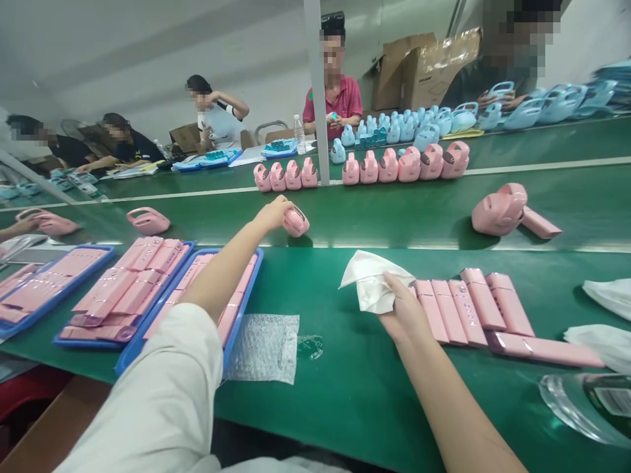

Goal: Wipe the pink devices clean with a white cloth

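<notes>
My left hand reaches across the green bench with its fingers closed on a pink plastic housing that has a looped handle shape and a dark panel. My right hand pinches a crumpled white cloth above the green surface. Just right of that hand lie several long pink plastic parts, set side by side. Beneath my left forearm is a blue tray filled with similar pink parts. A bubble-wrap pouch lies beside the tray.
Pink housings line the divider, with light-blue ones beyond. Another pink housing sits at right. More blue trays stand left. A clear bottle lies at front right, near white cloths. Several people work across the bench.
</notes>
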A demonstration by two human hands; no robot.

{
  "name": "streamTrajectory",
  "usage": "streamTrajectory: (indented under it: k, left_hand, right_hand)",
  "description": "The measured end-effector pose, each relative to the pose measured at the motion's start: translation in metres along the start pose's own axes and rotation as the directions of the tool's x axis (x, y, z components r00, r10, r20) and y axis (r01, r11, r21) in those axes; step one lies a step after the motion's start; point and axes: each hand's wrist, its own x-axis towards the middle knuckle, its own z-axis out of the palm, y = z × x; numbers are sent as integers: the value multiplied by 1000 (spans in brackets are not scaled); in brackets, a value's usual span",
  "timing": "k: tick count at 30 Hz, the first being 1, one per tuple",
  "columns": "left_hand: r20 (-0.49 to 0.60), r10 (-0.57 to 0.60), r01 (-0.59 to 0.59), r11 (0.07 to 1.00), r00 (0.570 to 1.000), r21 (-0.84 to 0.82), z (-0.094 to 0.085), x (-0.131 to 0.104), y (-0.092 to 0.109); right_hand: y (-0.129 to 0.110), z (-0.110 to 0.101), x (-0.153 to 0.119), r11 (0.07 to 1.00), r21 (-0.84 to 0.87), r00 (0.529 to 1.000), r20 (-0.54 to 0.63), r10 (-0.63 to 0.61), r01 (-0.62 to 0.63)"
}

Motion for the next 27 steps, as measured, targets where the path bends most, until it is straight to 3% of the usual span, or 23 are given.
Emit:
streamTrajectory:
  k: [4, 8, 12, 16, 18, 24, 27]
  left_hand:
    - [61, 204, -194, 972, 977, -131, -11, -73, 6]
    - [103, 344, -287, 887, 933, -363, 13, -162, 12]
    - [59, 465, -408, 825, 883, -392, 24, -228, 13]
    - [-25, 575, -514, 709, 817, -483, 17, -247, 17]
    - [-80, 566, -511, 663, 821, -548, 21, -247, 21]
    - [-377, 423, -561, 706, 824, -433, 69, -247, 40]
    - [-467, 265, -492, 729, 843, -476, 91, -248, 44]
  right_hand:
    - [9, 1, 0, 998, -66, 1000, -3, 5, -5]
    - [22, 0, -3, 987, -154, 999, 17, -34, 36]
    - [37, -4, -9, 955, -288, 994, 105, -44, 73]
    - [49, -11, -10, 902, -415, 982, 183, -45, 118]
    - [54, -15, -9, 875, -465, 978, 205, -38, 132]
    - [66, -25, -11, 803, -552, 948, 315, -50, 226]
    - [72, -26, -16, 612, -672, 899, 403, -168, 416]
